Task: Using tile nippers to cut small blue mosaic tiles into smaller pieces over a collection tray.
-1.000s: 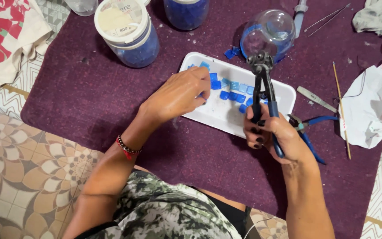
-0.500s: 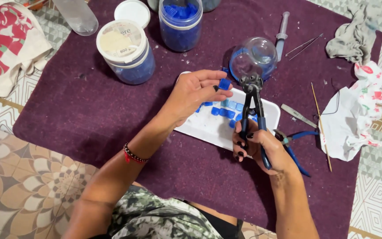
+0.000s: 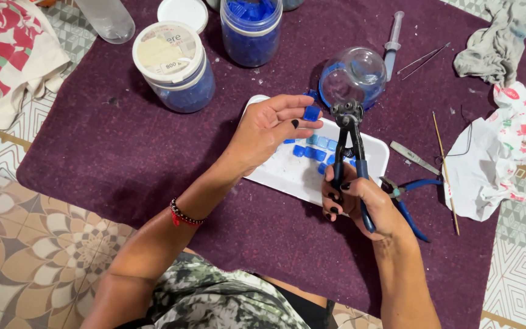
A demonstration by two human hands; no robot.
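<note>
The left hand [image 3: 269, 131] pinches a blue tile [image 3: 311, 113] between thumb and fingers [image 3: 299, 102], just left of the nipper [image 3: 349, 146] head. The right hand [image 3: 360, 204] is clenched round the nipper's handles, the head pointing far, over the white tray [image 3: 287, 176]. More blue tiles [image 3: 312, 151] lie in the tray, near side of the held tile. A glass bowl [image 3: 353, 76] stands just beyond.

Glossy blue glass tile [image 3: 311, 113], dull metal nippers [image 3: 348, 131] (rubbery blue grips), matt purple felt mat [image 3: 123, 146].
</note>
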